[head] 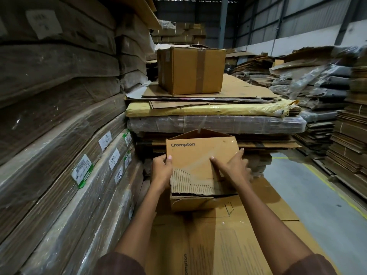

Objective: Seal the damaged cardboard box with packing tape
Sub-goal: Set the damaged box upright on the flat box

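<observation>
From the head view I see the torn box (200,167) sitting on flat cardboard (228,235). My left hand (161,171) wraps its left edge, fingers curled. My right hand (231,165) lies on top, fingers spread flat.

- 2 hands: left hand (161,171), right hand (231,165)
- 2 assembled boxes: near torn box (200,167), far taped box (191,70)
- Flat cardboard stacks: too many to count
</observation>
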`<state>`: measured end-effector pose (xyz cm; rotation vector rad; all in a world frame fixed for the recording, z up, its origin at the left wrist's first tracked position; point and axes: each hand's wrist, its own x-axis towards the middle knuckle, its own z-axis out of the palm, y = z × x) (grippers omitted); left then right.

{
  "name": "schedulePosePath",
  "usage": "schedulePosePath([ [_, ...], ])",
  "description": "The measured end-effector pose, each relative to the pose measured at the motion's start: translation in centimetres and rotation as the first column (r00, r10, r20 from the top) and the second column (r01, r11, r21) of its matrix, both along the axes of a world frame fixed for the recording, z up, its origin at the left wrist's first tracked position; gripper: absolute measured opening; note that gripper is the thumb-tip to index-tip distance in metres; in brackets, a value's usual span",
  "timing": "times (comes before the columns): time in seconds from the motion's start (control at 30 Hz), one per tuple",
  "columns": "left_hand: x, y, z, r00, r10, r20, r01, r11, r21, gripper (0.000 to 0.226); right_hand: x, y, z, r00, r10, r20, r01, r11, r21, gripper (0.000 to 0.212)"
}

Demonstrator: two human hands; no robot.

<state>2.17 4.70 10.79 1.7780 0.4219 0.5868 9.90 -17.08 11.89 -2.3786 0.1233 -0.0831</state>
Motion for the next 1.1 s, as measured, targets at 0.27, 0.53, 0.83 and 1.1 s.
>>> schedulePosePath([
  [0.27,-0.5,1.0,6.7,0.967,0.194,-0.163,-0.122,0.920,0.372,0.044,2.5,-0.5,6.5,0.958,0.164,0.236,-0.139,0.983,-0.117,0.092],
  [0.53,-2.5,1.1,4.8,0.921,0.311,-0.234,-0.143,0.829,0.541,0.043,2.4,-0.7,5.0,0.938,0.327,0.115,-0.277,0.907,-0.316,0.092],
  [0.83,-2.4,-0.7,8.4,0.826,0.105,-0.554,0.393,0.598,0.699,0.051,-2.1,2.7,6.6,0.740,0.624,0.252,-0.525,0.769,-0.364,0.071],
  [1.1,-4.8,1.6,9.9,0.765,0.012,-0.644,0.515,0.589,0.623,0.046,-8.8,6.0,7.2,0.679,0.719,-0.149,-0.699,0.570,-0.431,0.125],
])
